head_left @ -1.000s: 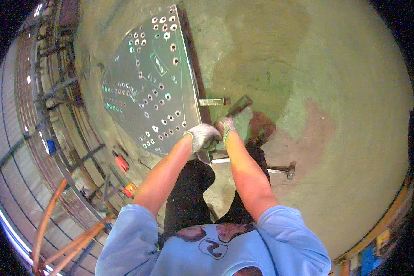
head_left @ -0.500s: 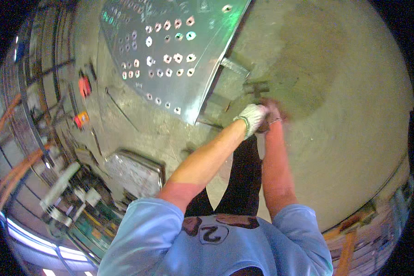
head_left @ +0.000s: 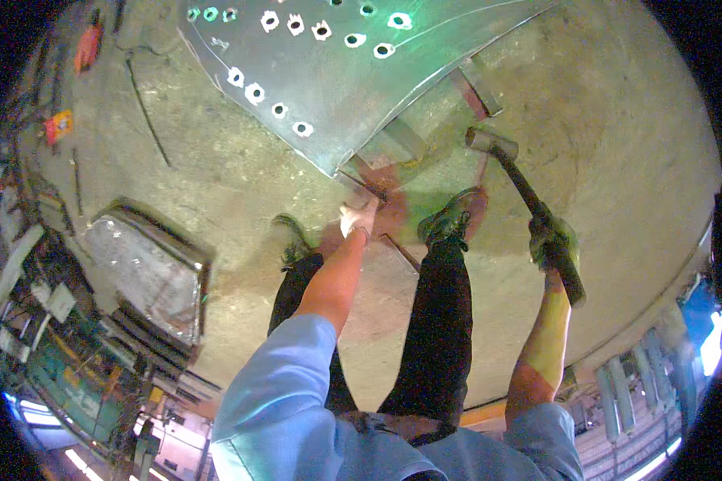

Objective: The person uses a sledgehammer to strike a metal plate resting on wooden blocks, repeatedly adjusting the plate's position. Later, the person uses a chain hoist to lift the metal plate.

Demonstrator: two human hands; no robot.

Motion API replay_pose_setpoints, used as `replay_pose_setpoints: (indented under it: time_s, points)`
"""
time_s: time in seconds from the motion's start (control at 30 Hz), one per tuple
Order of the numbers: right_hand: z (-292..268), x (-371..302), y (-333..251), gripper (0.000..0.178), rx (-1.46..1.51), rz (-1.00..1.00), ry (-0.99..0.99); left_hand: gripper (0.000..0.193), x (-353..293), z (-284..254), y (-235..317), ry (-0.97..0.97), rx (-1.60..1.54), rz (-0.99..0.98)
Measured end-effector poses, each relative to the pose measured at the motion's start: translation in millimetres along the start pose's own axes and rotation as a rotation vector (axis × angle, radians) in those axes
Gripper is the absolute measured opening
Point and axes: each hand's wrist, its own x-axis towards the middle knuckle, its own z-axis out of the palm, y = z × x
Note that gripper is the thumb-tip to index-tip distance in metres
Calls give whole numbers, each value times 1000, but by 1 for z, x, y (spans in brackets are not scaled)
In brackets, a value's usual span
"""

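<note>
So, plate [head_left: 321, 80]: lies at the top of the view, part of it cut off by the frame; we see its near corner pointing toward our legs.
Holes: rows already through the plate, most ringed with pale marks; we read the hole-making as done on the part in view.
Bar [head_left: 363, 186]: sits at the plate's near corner, one end by the edge; we can't tell how far under it goes.
Second bar [head_left: 475, 90]: juts out from the right edge; we'd guess it's placed, can't confirm it's seated.
Left hand [head_left: 358, 218]: gloved, fingers at the bar's outer end; we can't tell if they pinch it or just rest there.
Right hand [head_left: 552, 243]: gloved, wrapped around the hammer handle, well apart from the left.
Hammer [head_left: 521, 180]: head angled up toward the plate side, clear of both bars; no contact with either at this moment.
Progress: we'd call it mid-job; the corner bar looks like the open item, final position not readable.
Floor bar [head_left: 399, 252]: loose between our feet, apart from the plate; we judge it unused as it lies.
Containers: none we can be sure of; the grey slab [head_left: 148, 272] at left could be stacked sheet or a shallow tray, contents not readable.
Orange box [head_left: 58, 127]: far left, on the floor; too blurred for us to say if it holds anything.
</note>
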Motion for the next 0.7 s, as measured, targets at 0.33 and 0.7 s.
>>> replay_pose_setpoints:
  time_s: [0.33, 0.7]
  points:
    - [52, -2, 116, 22, -302, 193, 237, 63, 77, 0, 4, -22, -232, 32]
    - [54, 9, 201, 17, -205, 109, 243, 72, 17, -246, -77, -7, -363, 127]
